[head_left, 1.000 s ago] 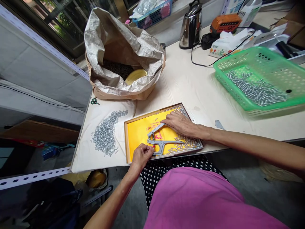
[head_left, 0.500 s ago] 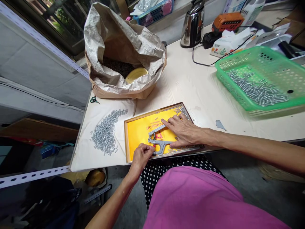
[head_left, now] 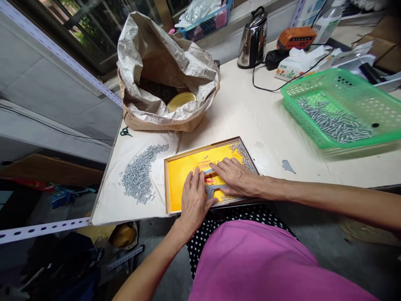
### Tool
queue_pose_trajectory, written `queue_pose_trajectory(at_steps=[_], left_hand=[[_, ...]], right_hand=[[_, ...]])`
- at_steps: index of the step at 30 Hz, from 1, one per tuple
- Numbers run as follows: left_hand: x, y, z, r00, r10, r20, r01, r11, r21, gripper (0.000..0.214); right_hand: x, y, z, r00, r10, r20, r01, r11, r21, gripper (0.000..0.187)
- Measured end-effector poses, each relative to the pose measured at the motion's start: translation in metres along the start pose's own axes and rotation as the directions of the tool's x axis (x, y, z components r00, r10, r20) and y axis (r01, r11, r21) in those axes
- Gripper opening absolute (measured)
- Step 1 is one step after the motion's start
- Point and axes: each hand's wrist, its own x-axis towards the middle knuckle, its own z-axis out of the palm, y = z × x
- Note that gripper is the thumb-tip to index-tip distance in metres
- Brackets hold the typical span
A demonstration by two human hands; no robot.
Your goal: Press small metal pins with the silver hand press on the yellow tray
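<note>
- Lower centre of the frame: grey pliers (head_left: 211, 191) are covered by the left hand (head_left: 194, 202), grip indeterminable; the spread handles are held by the fingers of the right hand (head_left: 238, 179).
- Loose pins (head_left: 246, 156) could be spilled if the tray (head_left: 176, 184) is jolted over the surface's (head_left: 242, 108) near edge.
- Room is offered rightward; movement upward is bounded by a sack (head_left: 166, 123).

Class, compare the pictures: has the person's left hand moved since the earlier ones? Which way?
Yes. Against the tray, the left hand has moved rightward and toward the far side, now covering part of the grey tool.
</note>
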Motion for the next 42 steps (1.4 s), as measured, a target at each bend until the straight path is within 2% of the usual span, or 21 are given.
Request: queue_pose_trajectory(at_steps=[2, 4, 8, 11, 16, 20, 24, 27, 28, 30, 32, 34, 36, 38, 42], left_hand=[[0.016, 0.001, 0.002, 0.997, 0.062, 0.047, -0.064, 0.997, 0.049, 0.074], [0.03, -0.002, 0.002, 0.994, 0.055, 0.092, -0.062, 0.995, 0.08, 0.069], [0.045, -0.008, -0.005, 0.995, 0.003, 0.099, -0.018, 0.987, 0.157, 0.058], [0.051, -0.009, -0.011, 0.992, -0.026, 0.125, 0.0, 0.978, 0.206, 0.051], [0.06, -0.001, -0.016, 0.972, -0.054, 0.229, -0.012, 0.962, 0.274, 0.038], [0.066, 0.008, -0.016, 0.938, -0.108, 0.329, -0.016, 0.936, 0.351, 0.027], [0.07, 0.011, -0.012, 0.915, -0.127, 0.382, -0.021, 0.932, 0.361, 0.024], [0.069, 0.006, -0.006, 0.94, -0.099, 0.326, -0.014, 0.945, 0.327, 0.034], [0.068, 0.003, -0.003, 0.955, -0.069, 0.288, -0.023, 0.953, 0.302, 0.04], [0.062, -0.005, 0.003, 0.979, 0.025, 0.203, -0.076, 0.965, 0.25, 0.049], [0.055, -0.01, 0.008, 0.979, 0.141, 0.145, -0.171, 0.961, 0.216, 0.04], [0.047, -0.012, 0.011, 0.957, 0.262, 0.124, -0.283, 0.939, 0.195, 0.022], [0.04, -0.008, 0.01, 0.925, 0.362, 0.116, -0.378, 0.908, 0.18, 0.013], [0.036, -0.001, 0.005, 0.909, 0.407, 0.093, -0.417, 0.892, 0.175, 0.014], [0.035, 0.008, -0.018, 0.912, 0.409, -0.017, -0.404, 0.906, 0.128, 0.015]], right_hand=[[0.006, -0.001, -0.003, 0.998, -0.054, -0.024, 0.053, 0.998, -0.024, 0.072], [0.012, -0.001, -0.006, 0.996, -0.083, -0.044, 0.08, 0.995, -0.057, 0.07], [0.024, 0.002, -0.011, 0.997, -0.048, -0.056, 0.038, 0.985, -0.166, 0.044], [0.033, 0.004, -0.016, 0.999, -0.033, 0.016, 0.036, 0.974, -0.222, 0.03], [0.036, 0.007, -0.025, 0.992, -0.053, 0.111, 0.077, 0.971, -0.224, 0.028], [0.033, 0.014, -0.015, 0.979, -0.046, 0.197, 0.085, 0.977, -0.194, 0.027], [0.03, 0.02, 0.0, 0.981, -0.003, 0.194, 0.036, 0.986, -0.165, 0.026], [0.028, 0.024, 0.0, 0.988, 0.011, 0.154, 0.014, 0.987, -0.16, 0.02], [0.027, 0.026, -0.002, 0.992, 0.015, 0.123, 0.004, 0.988, -0.154, 0.026], [0.025, 0.03, -0.008, 0.998, 0.028, 0.063, -0.02, 0.992, -0.121, 0.054], [0.025, 0.034, -0.011, 0.997, 0.063, 0.041, -0.061, 0.996, -0.061, 0.067], [0.025, 0.039, -0.012, 0.99, 0.132, 0.047, -0.133, 0.991, 0.009, 0.06], [0.027, 0.047, -0.01, 0.981, 0.192, 0.032, -0.194, 0.979, 0.055, 0.053], [0.029, 0.057, -0.008, 0.983, 0.182, -0.013, -0.18, 0.98, 0.081, 0.05], [0.025, 0.077, -0.011, 0.986, 0.105, -0.131, -0.09, 0.989, 0.121, 0.049]])
